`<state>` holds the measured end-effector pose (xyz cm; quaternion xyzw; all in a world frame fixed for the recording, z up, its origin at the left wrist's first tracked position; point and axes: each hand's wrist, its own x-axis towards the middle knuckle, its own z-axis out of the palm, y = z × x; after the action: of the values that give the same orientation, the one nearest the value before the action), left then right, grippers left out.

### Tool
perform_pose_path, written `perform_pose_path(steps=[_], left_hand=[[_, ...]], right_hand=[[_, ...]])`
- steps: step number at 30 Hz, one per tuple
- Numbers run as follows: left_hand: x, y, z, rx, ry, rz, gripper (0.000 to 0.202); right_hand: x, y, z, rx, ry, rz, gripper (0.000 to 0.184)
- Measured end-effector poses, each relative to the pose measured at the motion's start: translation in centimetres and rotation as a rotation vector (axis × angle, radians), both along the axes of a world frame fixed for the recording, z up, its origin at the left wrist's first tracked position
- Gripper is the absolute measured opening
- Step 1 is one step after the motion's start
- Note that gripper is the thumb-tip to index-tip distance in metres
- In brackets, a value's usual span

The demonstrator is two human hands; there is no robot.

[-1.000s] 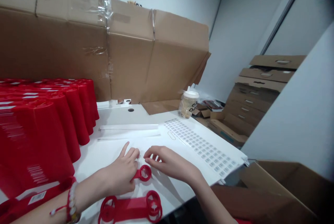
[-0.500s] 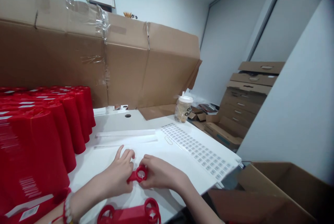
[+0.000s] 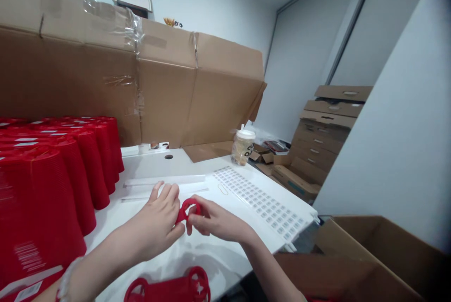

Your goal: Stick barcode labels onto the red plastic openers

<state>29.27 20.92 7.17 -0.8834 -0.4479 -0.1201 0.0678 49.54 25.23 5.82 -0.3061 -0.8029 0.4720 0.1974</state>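
Note:
My left hand (image 3: pixel 158 224) and my right hand (image 3: pixel 214 220) meet over the white table (image 3: pixel 197 255), both closed on a small red plastic piece with a ring end (image 3: pixel 188 208), lifted off the surface. A second, longer red plastic piece with ringed ends (image 3: pixel 169 288) lies on the table near the front edge, below my hands. A sheet of small printed labels (image 3: pixel 260 198) lies flat to the right of my hands.
Tall stacks of red plastic parts (image 3: pixel 52 170) fill the left side. A cardboard wall (image 3: pixel 141 81) stands behind the table. A lidded drink cup (image 3: pixel 242 146) sits at the back. White strips (image 3: pixel 165 181) lie mid-table. An open cardboard box (image 3: pixel 369 259) stands at right.
The small red piece lay on the table under my left hand; my right hand closed on it too, and both hands have lifted it up and slightly away from me.

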Motion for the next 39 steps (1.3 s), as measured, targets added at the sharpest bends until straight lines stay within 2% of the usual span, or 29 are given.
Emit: perform_pose_path(steps=[4, 6, 8, 10, 12, 14, 19, 23, 31, 39], left_hand=[[0.3, -0.7, 2.7, 0.055, -0.027, -0.011, 0.018], [0.0, -1.0, 4.5, 0.110, -0.149, 0.007, 0.023], [-0.6, -1.5, 6.4, 0.144, -0.469, 0.001, 0.029], [-1.1, -2.2, 8.0, 0.073, -0.876, -0.023, 0.030], [-1.3, -3.0, 8.7, -0.059, -1.195, 0.043, 0.030], [-0.8, -3.5, 8.5, -0.170, -1.349, 0.087, 0.029], [1.1, -3.4, 6.8, -0.362, -1.378, 0.036, 0.024], [1.2, -3.2, 6.2, -0.312, -1.276, 0.108, 0.030], [1.0, -3.1, 6.4, -0.257, -1.245, 0.153, 0.033], [0.6, -3.4, 6.7, -0.288, -1.271, 0.177, 0.033]], right_hand=[[-0.7, -2.0, 1.0, -0.037, 0.308, -0.253, 0.039], [-0.7, -2.1, 1.2, -0.036, 0.392, -0.375, 0.039], [-0.4, -1.9, 1.5, -0.036, 0.477, -0.463, 0.039], [-0.1, -1.8, 1.9, -0.018, 0.564, -0.534, 0.040], [0.1, -2.2, 2.2, 0.019, 0.635, -0.587, 0.039], [0.2, -3.0, 2.6, 0.060, 0.676, -0.621, 0.038], [-0.2, -5.2, 3.3, 0.115, 0.697, -0.645, 0.038], [-0.3, -5.8, 3.6, 0.103, 0.707, -0.603, 0.038], [-0.3, -6.4, 3.5, 0.068, 0.696, -0.561, 0.037], [-0.4, -6.4, 3.7, 0.037, 0.718, -0.554, 0.036]])
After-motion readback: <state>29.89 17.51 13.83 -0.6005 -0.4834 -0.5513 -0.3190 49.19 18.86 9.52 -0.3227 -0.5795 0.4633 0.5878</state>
